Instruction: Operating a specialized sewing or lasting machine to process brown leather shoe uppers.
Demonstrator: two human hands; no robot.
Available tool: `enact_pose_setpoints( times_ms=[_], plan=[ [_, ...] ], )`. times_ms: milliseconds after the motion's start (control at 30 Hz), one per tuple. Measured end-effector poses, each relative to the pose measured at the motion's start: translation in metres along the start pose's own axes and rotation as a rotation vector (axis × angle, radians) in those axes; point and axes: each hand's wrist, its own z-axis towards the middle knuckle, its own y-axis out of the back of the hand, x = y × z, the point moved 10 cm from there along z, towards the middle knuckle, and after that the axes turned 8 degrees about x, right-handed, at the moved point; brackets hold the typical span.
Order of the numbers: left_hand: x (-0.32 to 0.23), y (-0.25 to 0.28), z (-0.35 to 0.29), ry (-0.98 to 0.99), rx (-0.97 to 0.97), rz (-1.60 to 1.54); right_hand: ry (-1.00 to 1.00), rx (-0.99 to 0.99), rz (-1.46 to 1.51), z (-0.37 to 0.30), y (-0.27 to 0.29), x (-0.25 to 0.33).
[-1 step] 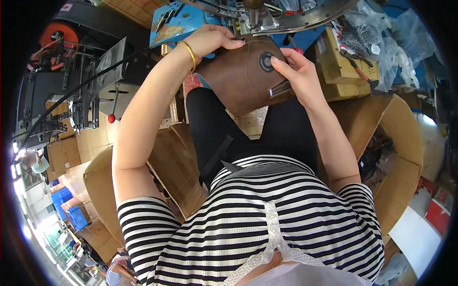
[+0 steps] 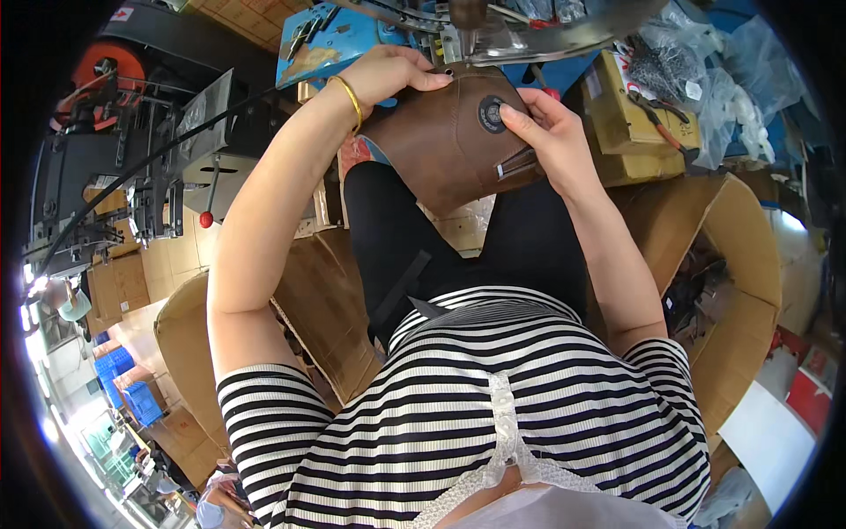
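Note:
A brown stitched leather piece (image 2: 432, 154) with a curved seam, a round black badge and a short metal-edged strip at its right end is stretched between my two hands above my lap. My left hand (image 2: 392, 75) pinches its top left edge, close to a small dark eyelet (image 2: 448, 76). At the right edge my right hand (image 2: 557, 137) grips it, thumb on top beside the badge and fingers behind. The upper edge of the leather lies under the head of a metal machine (image 2: 467, 40), so what touches there is hidden.
A curved metal track (image 2: 573, 40) arches over the work. Yellow-brown boxes (image 2: 630, 123) with orange-handled pliers (image 2: 665, 128) stand right, beside clear plastic bags (image 2: 749, 97). Cardboard boxes (image 2: 749, 256) flank my legs. Left is a dark machine with a red-knobbed lever (image 2: 206, 219).
The machine's head and curved track look smeared by motion now, where they were sharp before. My hands and the leather piece have hardly moved.

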Motion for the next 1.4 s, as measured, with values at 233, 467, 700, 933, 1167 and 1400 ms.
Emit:
enact_pose_setpoints(
  times_ms=[233, 467, 700, 933, 1167, 1400],
  plan=[
    [-0.007, -0.013, -0.009, -0.114, 0.172, -0.068, 0.039, -0.032, -0.003, -0.002, -0.004, 0.005],
    [-0.02, -0.012, -0.021, -0.16, 0.178, -0.215, 0.14, -0.073, -0.257, 0.002, -0.02, 0.024],
    [-0.002, -0.006, -0.004, -0.007, 0.072, -0.34, 0.023, -0.093, -0.319, 0.008, -0.01, 0.018],
    [0.009, -0.011, -0.006, 0.153, 0.069, -0.322, -0.011, -0.074, -0.219, 0.007, -0.01, 0.005],
    [-0.002, -0.016, -0.01, 0.092, 0.084, -0.252, 0.01, -0.091, -0.091, 0.005, -0.011, 0.005],
    [-0.076, 0.0, -0.104, -0.527, -0.68, 0.983, 0.295, -0.165, -0.424, -0.017, -0.032, 0.033]
  ],
)
